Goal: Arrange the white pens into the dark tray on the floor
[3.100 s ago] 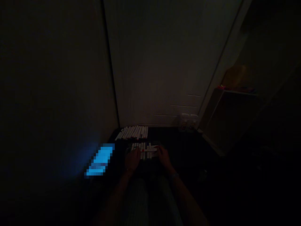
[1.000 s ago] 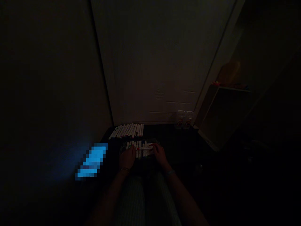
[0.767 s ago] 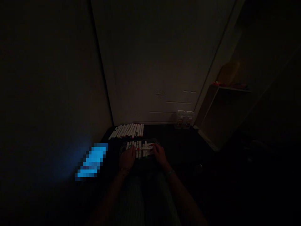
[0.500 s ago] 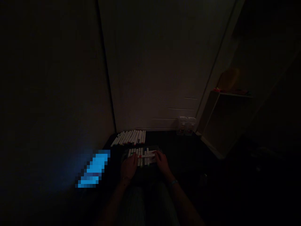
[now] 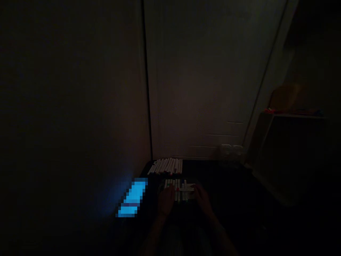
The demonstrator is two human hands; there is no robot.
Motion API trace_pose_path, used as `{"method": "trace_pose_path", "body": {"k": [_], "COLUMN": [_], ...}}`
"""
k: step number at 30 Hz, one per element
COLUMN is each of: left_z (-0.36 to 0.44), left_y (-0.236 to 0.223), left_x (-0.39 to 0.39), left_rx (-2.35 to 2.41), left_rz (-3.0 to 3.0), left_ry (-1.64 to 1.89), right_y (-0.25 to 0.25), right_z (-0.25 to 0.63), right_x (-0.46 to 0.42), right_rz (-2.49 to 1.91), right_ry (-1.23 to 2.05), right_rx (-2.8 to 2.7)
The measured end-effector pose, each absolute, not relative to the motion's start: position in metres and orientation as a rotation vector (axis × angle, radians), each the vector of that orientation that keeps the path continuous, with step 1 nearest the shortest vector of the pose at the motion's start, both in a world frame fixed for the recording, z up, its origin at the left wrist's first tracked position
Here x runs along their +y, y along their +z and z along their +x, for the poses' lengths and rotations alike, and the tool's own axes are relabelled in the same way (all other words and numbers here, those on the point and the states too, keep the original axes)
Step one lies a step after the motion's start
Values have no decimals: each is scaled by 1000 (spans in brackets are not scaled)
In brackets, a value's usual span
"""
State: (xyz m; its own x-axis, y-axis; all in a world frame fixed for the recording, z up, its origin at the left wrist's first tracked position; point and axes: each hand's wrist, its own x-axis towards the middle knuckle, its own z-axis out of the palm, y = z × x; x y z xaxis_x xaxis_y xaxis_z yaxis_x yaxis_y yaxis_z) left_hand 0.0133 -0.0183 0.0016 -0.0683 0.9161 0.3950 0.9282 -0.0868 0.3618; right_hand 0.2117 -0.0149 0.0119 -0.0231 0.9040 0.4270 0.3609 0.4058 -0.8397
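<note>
In dim light, a white marker (image 5: 186,189) with a red band lies sideways between my two hands. The fingers of my left hand (image 5: 166,201) are closed on its red-banded end. At the other end, my right hand (image 5: 204,200) grips it with thumb and fingers. Beneath the marker are several white markers (image 5: 176,196) lined up side by side in a shallow tray or case, whose edges are hard to make out. Behind it, a larger row of white markers (image 5: 166,166) with coloured ends rests on the dark tabletop.
A glowing blue, pixelated screen (image 5: 133,195) lies to the left by the wall. Two clear packages (image 5: 231,154) stand at the back right, blurred. Further right is a cabinet (image 5: 262,137) with a yellowish object (image 5: 285,96) on top.
The view has swung, so everything appears further right and lower, with more blur. Both hands still hold the marker in about the same place over the row.
</note>
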Motion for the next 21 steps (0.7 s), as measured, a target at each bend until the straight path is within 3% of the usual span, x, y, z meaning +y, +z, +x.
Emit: {"method": "trace_pose_path", "body": {"k": [8, 21], "left_z": [15, 18], "left_y": [-1, 5], "left_x": [-22, -23], "left_rx": [-2087, -2099], "left_rz": [-2095, -2145], "left_ry": [-976, -858], "right_y": [-6, 5], "right_z": [216, 216], "right_x": [-6, -10], "right_rz": [-1135, -1122], "right_ry": [742, 686], "right_rx": [-1593, -1616]}}
